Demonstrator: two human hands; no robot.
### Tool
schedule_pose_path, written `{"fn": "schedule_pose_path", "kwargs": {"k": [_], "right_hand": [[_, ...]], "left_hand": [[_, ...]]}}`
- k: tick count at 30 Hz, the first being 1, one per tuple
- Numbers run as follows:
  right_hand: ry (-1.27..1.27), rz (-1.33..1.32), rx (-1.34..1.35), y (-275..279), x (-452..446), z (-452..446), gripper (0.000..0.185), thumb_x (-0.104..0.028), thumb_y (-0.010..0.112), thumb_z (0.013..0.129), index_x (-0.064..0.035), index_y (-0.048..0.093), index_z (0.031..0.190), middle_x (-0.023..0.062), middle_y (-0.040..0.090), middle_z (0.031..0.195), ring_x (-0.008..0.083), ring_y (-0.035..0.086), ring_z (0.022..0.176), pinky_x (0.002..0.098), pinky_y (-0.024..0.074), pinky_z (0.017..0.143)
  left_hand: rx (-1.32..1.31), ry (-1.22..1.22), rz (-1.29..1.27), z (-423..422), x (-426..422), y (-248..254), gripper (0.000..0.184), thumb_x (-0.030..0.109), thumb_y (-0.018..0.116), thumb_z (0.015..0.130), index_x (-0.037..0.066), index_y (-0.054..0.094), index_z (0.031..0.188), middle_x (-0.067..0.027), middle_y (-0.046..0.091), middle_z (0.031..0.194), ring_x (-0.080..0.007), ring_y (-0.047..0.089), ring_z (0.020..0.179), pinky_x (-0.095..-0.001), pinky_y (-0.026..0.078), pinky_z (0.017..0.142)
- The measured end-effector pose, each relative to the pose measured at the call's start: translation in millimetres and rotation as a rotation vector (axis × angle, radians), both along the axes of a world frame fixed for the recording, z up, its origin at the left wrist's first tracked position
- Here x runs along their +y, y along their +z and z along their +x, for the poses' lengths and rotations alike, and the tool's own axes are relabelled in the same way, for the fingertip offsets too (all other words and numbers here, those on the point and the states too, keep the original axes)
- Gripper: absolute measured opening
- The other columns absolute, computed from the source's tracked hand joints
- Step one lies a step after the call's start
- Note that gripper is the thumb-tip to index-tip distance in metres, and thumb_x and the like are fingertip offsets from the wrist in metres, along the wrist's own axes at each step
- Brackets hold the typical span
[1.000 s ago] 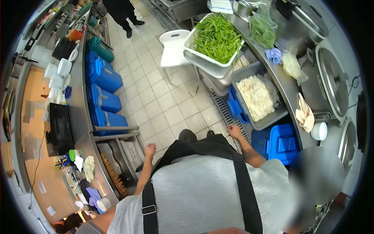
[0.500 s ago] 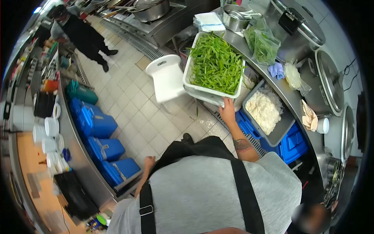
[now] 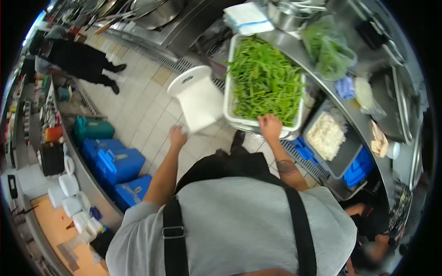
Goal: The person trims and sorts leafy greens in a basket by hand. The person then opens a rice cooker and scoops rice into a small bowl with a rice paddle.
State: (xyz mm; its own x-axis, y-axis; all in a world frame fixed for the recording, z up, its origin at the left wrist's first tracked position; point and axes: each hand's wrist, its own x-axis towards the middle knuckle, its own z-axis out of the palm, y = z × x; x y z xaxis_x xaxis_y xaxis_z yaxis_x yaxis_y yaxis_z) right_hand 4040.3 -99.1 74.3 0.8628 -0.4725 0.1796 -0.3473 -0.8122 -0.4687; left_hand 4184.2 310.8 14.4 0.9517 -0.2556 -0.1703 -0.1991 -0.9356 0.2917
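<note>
My right hand (image 3: 270, 125) rests at the near rim of a white basket heaped with cut green leaves (image 3: 264, 78); its fingers are curled over the edge. My left hand (image 3: 178, 136) hangs in the air over the tiled floor, just short of a white stool (image 3: 197, 99), touching nothing. Its fingers look curled in, but motion blurs them. To the right of the basket, a grey tub holds white shredded food (image 3: 326, 136).
A person in dark clothes (image 3: 80, 59) stands at the upper left. Blue bins (image 3: 117, 165) line the left counter. Pots, bagged greens (image 3: 329, 50) and a cloth (image 3: 379, 139) lie on the right counter (image 3: 317, 76). Another person (image 3: 368, 248) is at the lower right.
My right hand has stayed at the basket's rim since reaching it. My left hand has moved forward toward the stool. The basket and stool appear closer.
</note>
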Motion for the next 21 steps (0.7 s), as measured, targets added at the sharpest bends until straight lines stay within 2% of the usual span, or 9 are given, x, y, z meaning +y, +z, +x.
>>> {"fn": "schedule_pose_path", "kwargs": {"k": [2,4,6,10,12,14,15,18,21], "right_hand": [[-0.014,-0.126,-0.061,-5.9,2.7,4.9,0.015,-0.024,0.062,0.076,-0.0111,0.058,0.07,0.0053,0.054,0.074,0.0265,0.054,0.073,0.0399,0.0402,0.063],[-0.035,-0.161,-0.064,-4.6,4.1,9.8,0.013,-0.022,0.062,0.075,-0.011,0.057,0.07,0.0051,0.054,0.074,0.0262,0.054,0.073,0.0385,0.0398,0.064],[-0.044,-0.168,-0.055,-1.2,4.9,10.8,0.01,-0.019,0.062,0.074,-0.0109,0.057,0.07,0.0048,0.054,0.074,0.0257,0.054,0.073,0.0378,0.0395,0.064],[-0.092,-0.114,-0.079,-0.1,4.5,16.0,0.006,-0.015,0.062,0.072,-0.011,0.057,0.073,0.0041,0.054,0.074,0.0249,0.052,0.07,0.0363,0.0377,0.064],[-0.129,-0.074,-0.059,2.3,6.0,19.1,0.006,-0.015,0.062,0.072,-0.0108,0.057,0.074,0.0043,0.054,0.074,0.0248,0.052,0.069,0.0355,0.0367,0.063],[-0.148,-0.089,-0.029,1.9,3.9,19.8,0.008,-0.012,0.061,0.068,-0.0111,0.058,0.076,0.0044,0.054,0.071,0.0244,0.051,0.068,0.035,0.0353,0.062],[-0.164,-0.078,-0.013,1.0,4.7,19.0,0.009,-0.013,0.061,0.067,-0.0115,0.059,0.076,0.0042,0.053,0.071,0.0243,0.051,0.067,0.0352,0.0357,0.062],[-0.176,-0.076,-0.03,-7.8,7.6,23.8,0.01,-0.009,0.059,0.063,-0.0114,0.06,0.073,0.0032,0.053,0.068,0.0237,0.05,0.064,0.0342,0.0352,0.062],[-0.206,-0.063,-0.039,-3.7,7.7,29.2,0.009,-0.008,0.057,0.061,-0.0112,0.061,0.069,0.0033,0.053,0.066,0.0231,0.049,0.061,0.0332,0.0347,0.061]], "left_hand": [[-0.033,-0.132,-0.009,45.3,-49.7,37.7,0.045,0.015,0.067,0.069,0.004,0.056,0.111,-0.0232,0.045,0.123,-0.0392,0.04,0.117,-0.047,0.037,0.097],[-0.069,-0.255,0.033,99.1,-75.8,38.3,0.046,0.015,0.068,0.068,0.005,0.056,0.111,-0.0226,0.044,0.124,-0.0383,0.039,0.118,-0.0476,0.037,0.095],[-0.063,-0.266,0.045,151.5,-91.3,19.9,0.047,0.015,0.066,0.069,0.005,0.055,0.113,-0.0212,0.044,0.124,-0.0371,0.038,0.119,-0.049,0.038,0.095],[-0.011,-0.225,0.314,267.7,-121.1,-49.4,0.051,0.02,0.057,0.076,0.005,0.046,0.123,-0.0175,0.041,0.127,-0.0346,0.033,0.125,-0.0491,0.037,0.097],[0.175,-0.214,0.348,316.9,-151.6,-56.7,0.054,0.023,0.057,0.077,0.007,0.043,0.127,-0.0161,0.037,0.133,-0.034,0.029,0.129,-0.0501,0.034,0.1],[0.177,-0.229,0.381,362.7,-172.6,-100.5,0.058,0.026,0.058,0.078,0.011,0.04,0.131,-0.0148,0.035,0.136,-0.0333,0.029,0.13,-0.0537,0.033,0.1],[0.211,-0.293,0.483,376.9,-183.3,-115.6,0.06,0.03,0.06,0.08,0.015,0.038,0.133,-0.0118,0.034,0.138,-0.0324,0.028,0.131,-0.0572,0.033,0.098],[0.299,-0.304,0.501,379.5,-185.7,-158.1,0.059,0.033,0.06,0.081,0.017,0.037,0.133,-0.0088,0.034,0.138,-0.0317,0.029,0.13,-0.0602,0.032,0.097],[0.302,-0.274,0.35,385.6,-156.6,-170.4,0.048,0.032,0.058,0.083,0.014,0.041,0.124,-0.0112,0.044,0.131,-0.0332,0.04,0.123,-0.0564,0.036,0.094]]}}
